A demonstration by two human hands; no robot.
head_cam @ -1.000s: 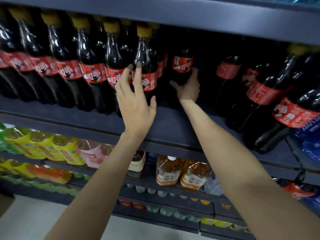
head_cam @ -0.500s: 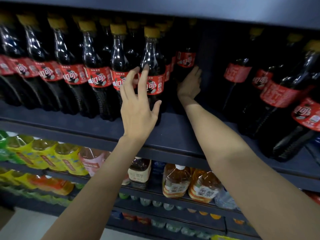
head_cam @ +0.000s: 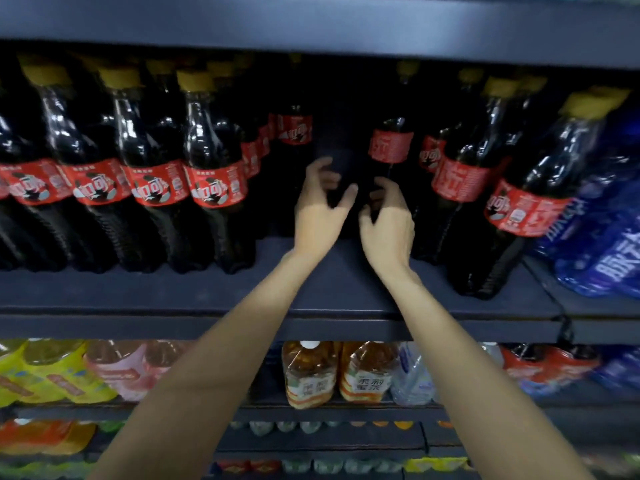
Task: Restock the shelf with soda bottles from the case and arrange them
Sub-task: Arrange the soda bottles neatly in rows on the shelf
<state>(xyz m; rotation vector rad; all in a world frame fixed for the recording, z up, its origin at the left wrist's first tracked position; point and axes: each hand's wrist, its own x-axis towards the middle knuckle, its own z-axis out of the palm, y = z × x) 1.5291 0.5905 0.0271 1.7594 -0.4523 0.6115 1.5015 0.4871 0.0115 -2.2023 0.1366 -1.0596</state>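
Both hands' fingers (head_cam: 320,168) blur in dark gap.

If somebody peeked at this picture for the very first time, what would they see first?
Probably the two bare hands, left hand and right hand, reaching close together into a dark gap in the middle of the dark shelf. Next, the cola bottles with red labels and yellow caps lined up on both sides of that gap. Below sit orange tea bottles.
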